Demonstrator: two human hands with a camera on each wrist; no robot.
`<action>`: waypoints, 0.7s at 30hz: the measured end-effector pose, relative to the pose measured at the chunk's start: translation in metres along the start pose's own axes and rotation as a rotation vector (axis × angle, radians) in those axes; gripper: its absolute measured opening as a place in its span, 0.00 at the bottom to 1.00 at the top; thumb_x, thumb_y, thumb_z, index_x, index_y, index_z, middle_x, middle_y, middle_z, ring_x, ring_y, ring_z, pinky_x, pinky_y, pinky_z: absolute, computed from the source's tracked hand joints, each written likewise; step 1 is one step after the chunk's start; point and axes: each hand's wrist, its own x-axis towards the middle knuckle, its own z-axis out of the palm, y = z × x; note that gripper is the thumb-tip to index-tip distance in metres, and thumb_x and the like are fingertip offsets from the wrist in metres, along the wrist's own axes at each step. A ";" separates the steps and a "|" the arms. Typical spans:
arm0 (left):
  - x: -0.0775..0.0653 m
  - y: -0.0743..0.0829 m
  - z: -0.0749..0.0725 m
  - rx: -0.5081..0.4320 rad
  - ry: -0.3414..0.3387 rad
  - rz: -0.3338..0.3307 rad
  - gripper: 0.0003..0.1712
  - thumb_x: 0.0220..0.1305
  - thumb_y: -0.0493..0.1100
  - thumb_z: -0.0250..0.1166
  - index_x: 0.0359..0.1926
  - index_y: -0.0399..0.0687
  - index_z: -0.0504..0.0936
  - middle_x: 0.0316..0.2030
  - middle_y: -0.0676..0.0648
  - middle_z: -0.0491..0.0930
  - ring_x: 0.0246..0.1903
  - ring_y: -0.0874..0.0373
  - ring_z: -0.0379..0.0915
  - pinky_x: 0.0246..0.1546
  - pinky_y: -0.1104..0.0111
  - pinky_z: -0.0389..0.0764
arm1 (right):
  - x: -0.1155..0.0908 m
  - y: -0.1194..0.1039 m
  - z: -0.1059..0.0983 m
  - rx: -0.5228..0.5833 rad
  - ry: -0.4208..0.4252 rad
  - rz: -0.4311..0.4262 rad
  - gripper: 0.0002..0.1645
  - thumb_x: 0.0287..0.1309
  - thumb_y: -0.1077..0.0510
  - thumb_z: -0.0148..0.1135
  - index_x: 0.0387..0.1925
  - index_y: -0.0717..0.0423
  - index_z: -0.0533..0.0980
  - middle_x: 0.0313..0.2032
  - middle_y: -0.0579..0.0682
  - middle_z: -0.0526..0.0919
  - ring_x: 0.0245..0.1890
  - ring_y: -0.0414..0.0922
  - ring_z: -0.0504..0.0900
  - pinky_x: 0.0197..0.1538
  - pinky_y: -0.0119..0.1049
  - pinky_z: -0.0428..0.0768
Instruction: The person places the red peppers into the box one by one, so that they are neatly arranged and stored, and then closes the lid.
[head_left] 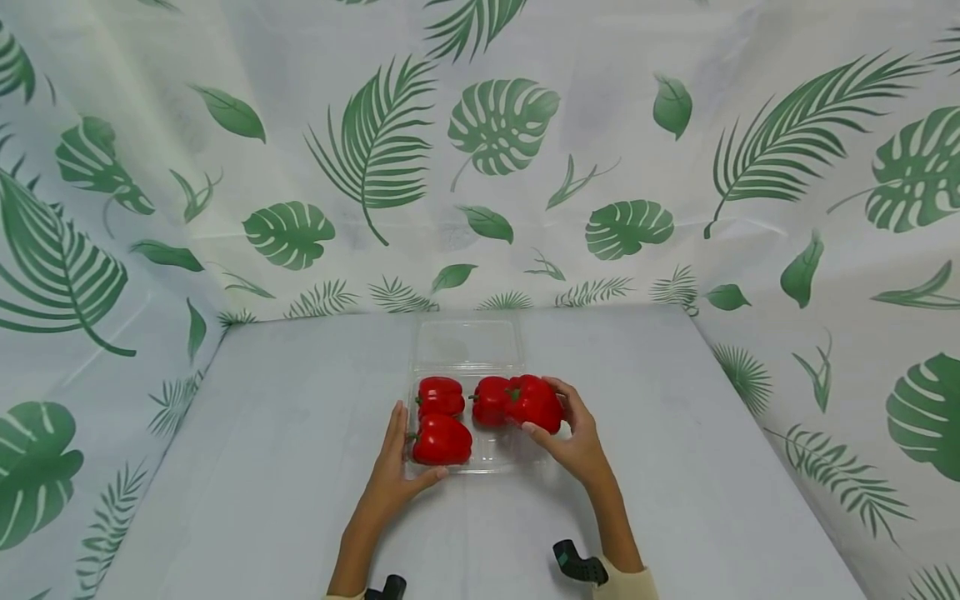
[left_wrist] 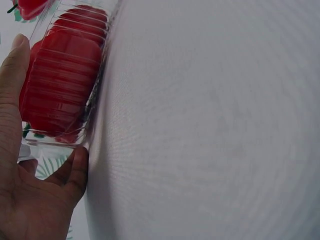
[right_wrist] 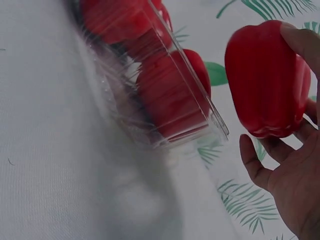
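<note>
A clear plastic clamshell box [head_left: 491, 457] lies with its lid folded back, holding three red bell peppers. Two of them, the back-left bell pepper [head_left: 440, 395] and the front-left bell pepper [head_left: 442, 440], sit on the left side. Further right in the box is the third bell pepper [head_left: 490, 402]. My right hand [head_left: 577, 437] grips another red bell pepper [right_wrist: 267, 80], raised above the box's right side, with the thumb on one side and fingers on the other. Against the box's left side and front-left corner rests my left hand [head_left: 395, 479], its fingers extended.
The box's transparent lid [head_left: 468, 343] lies flat behind it on the pale table [head_left: 285, 433]. A leaf-patterned curtain [head_left: 405, 183] stands along the back and both sides. Dark wrist devices [head_left: 579, 564] show near the sleeves.
</note>
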 end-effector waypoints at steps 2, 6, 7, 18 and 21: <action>0.000 0.000 0.000 -0.003 0.000 0.003 0.69 0.48 0.60 0.76 0.78 0.59 0.38 0.79 0.51 0.38 0.77 0.45 0.40 0.66 0.49 0.63 | -0.001 -0.002 0.001 -0.042 -0.022 -0.005 0.47 0.45 0.57 0.76 0.67 0.51 0.64 0.63 0.53 0.75 0.59 0.51 0.76 0.59 0.47 0.81; 0.000 0.000 0.000 -0.008 -0.001 0.009 0.68 0.48 0.59 0.76 0.78 0.59 0.38 0.79 0.50 0.38 0.77 0.44 0.40 0.66 0.48 0.64 | -0.002 -0.005 0.002 -0.119 -0.083 -0.018 0.47 0.43 0.52 0.76 0.66 0.51 0.66 0.62 0.52 0.75 0.60 0.52 0.75 0.58 0.58 0.79; 0.000 0.000 -0.001 -0.010 -0.001 0.010 0.68 0.48 0.60 0.76 0.78 0.58 0.38 0.79 0.50 0.38 0.77 0.44 0.40 0.66 0.48 0.64 | -0.002 -0.005 0.003 -0.134 -0.098 -0.024 0.46 0.44 0.51 0.77 0.65 0.51 0.67 0.62 0.52 0.76 0.59 0.52 0.75 0.58 0.57 0.79; 0.000 0.000 0.000 -0.010 -0.002 0.011 0.69 0.47 0.62 0.75 0.78 0.56 0.38 0.79 0.50 0.38 0.77 0.44 0.41 0.66 0.49 0.66 | -0.001 -0.006 0.006 -0.187 -0.171 -0.098 0.40 0.43 0.50 0.78 0.60 0.47 0.73 0.55 0.48 0.77 0.55 0.47 0.77 0.53 0.50 0.84; 0.001 -0.001 0.000 -0.008 0.001 0.014 0.69 0.47 0.62 0.75 0.78 0.54 0.39 0.79 0.50 0.38 0.77 0.44 0.41 0.65 0.49 0.66 | -0.002 -0.007 0.007 -0.200 -0.184 -0.088 0.41 0.42 0.49 0.78 0.61 0.47 0.73 0.55 0.50 0.77 0.57 0.49 0.76 0.53 0.51 0.84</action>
